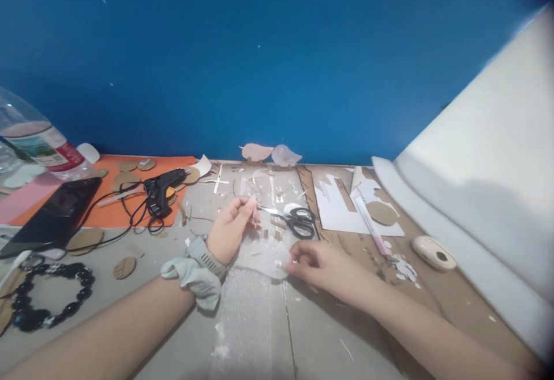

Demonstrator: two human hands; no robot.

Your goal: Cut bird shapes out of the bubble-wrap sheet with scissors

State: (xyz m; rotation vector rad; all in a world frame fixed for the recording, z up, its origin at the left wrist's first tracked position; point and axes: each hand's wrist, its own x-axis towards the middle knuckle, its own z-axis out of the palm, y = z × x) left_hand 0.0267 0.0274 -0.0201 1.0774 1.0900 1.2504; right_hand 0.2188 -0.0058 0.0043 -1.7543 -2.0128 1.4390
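Between my hands spreads a thin see-through plastic sheet [262,261], its lower edge curving above the grey table. My left hand [231,227] is closed in a pinch, with pale see-through material showing at its fingertips. Thumb and forefinger of my right hand [315,261] meet at the sheet's right edge. Black-handled scissors [302,222] lie just beyond my right hand, blades pointing to my left fingertips. Small brown cardboard bits [277,234] lie close to the sheet. Two paper birds, one pink [257,152] and one grey-blue [285,155], stand against the blue wall.
At left are a black glue gun [161,192] on orange paper [151,218], a dark phone [52,212], a plastic bottle [52,149] and a beaded bracelet [30,279]. At right lie cut white paper [331,209], a pink-white tube [373,227] and a cream oval case [434,252].
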